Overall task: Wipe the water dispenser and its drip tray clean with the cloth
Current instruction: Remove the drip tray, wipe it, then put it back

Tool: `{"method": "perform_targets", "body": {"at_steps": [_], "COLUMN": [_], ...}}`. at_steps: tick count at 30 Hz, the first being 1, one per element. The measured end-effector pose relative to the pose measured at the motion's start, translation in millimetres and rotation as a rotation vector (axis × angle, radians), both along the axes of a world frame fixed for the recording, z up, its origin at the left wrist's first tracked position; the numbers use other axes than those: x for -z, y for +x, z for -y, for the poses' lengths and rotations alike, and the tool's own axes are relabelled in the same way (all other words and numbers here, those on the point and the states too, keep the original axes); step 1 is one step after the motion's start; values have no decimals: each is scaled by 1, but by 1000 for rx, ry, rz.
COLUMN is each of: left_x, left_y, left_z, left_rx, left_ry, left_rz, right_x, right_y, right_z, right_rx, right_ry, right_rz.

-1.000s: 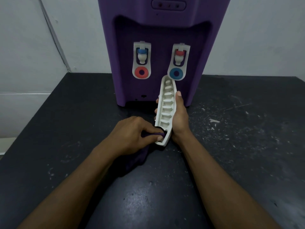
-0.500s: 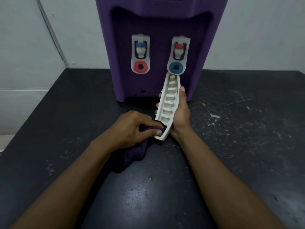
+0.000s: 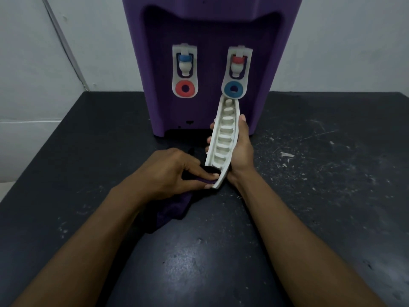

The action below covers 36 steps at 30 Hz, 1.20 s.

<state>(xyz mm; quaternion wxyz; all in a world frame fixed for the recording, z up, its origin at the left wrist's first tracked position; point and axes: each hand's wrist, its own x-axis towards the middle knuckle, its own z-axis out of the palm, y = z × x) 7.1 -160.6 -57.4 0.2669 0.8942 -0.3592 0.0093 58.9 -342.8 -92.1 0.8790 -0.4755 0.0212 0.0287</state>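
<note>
Scene: I stand at a scuffed black bench (image 3: 309, 196), facing a purple water dispenser (image 3: 210, 25) set against the wall.
Drip tray: the white drip tray (image 3: 224, 140) is out of the machine and off the bench. It is held on edge and tilted, its far end up near the blue ring below the red-capped tap (image 3: 238, 63), its near end low by my wrists.
Right grip: my right hand (image 3: 242, 149) wraps the tray from behind, thumb along the right rim, fingertips hooked over the left rim.
Left grip: my left hand (image 3: 170, 173) pinches a fold of the dark purple cloth (image 3: 172, 210) between thumb and forefinger and presses it into the tray's near corner. The rest of the cloth trails under my wrist onto the bench.
Step in hand: by my reading, wiping the tray's inner face at the near end.
Doing it well: I would brace the tray firmly with the right hand and work the pinched fold along each rib and into the gaps between. Then I would run it up the rim toward the far end, turning the cloth to a fresh patch as it loads.
Watch for: the thin plastic may flex or slip if I push hard against a one-handed hold. The trailing cloth could also pick up the white flecks (image 3: 285, 154) on the bench.
Remaining: whether the dispenser's body is clean, I cannot tell.
</note>
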Motion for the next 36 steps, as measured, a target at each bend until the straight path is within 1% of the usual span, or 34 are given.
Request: {"method": "perform_targets", "body": {"at_steps": [5, 7, 10, 12, 14, 17, 22, 24, 26, 28, 31, 33, 36], "left_x": [-14, -17, -14, -11, -10, -11, -14, -10, -6, -1, 2, 1, -1], "left_y": [-11, -18, -31, -39, -39, -29, -13, -10, -8, -7, -4, -1, -1], "left_z": [3, 7, 25, 36, 38, 29, 9, 4, 3, 5, 6, 4, 2], "left_rx": [-104, -200, -320, -354, -382, -357, -176, -98, -32, 6, 18, -11, -40], "left_ry": [177, 278, 490, 580, 595, 499, 215, 158, 120, 34, -146, -157, -108], "left_rz": [54, 138, 303, 313, 291, 223, -43, -33, 59, 139, 89, 77, 76], "right_x": [0, 1, 4, 6, 6, 6, 2, 1, 0, 0, 0, 0, 1], "right_y": [1, 1, 2, 2, 2, 1, -1, -1, -1, 0, 1, 1, 1], "right_z": [1, 1, 1, 0, -2, -2, -2, -2, -2, -1, -1, -1, -1], "right_rx": [2, 17, 50, 68, 79, 70, 44, 21, -12, -23, -3, -5, -24], "right_ry": [-23, -52, -93, -101, -109, -104, -45, -19, 10, 27, 37, 22, -5], "right_rz": [2, -7, -14, -18, -9, 17, 35, 35, 16, 1, 12, 14, -1]}}
